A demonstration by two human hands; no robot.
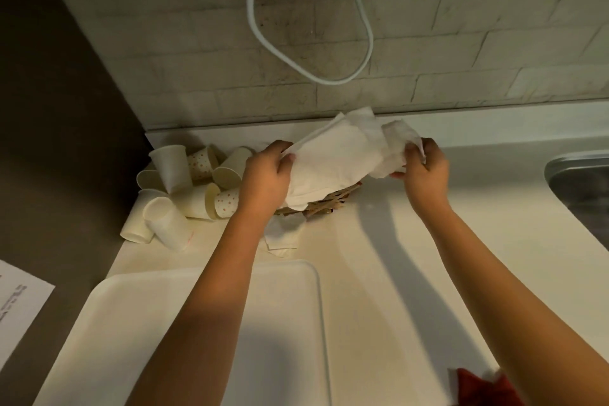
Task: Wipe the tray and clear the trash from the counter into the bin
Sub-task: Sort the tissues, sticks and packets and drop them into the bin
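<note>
Counter (412,257), tissue (339,155) between 2 hands

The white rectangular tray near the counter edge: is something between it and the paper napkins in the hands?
Nothing visible blocks it. Both hands, left and right, hold the white paper napkins above a woven basket. Only bare counter and one small crumpled tissue lie before the white tray.

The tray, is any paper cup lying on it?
No, the tray is bare; the paper cups lie on the counter behind it.
</note>
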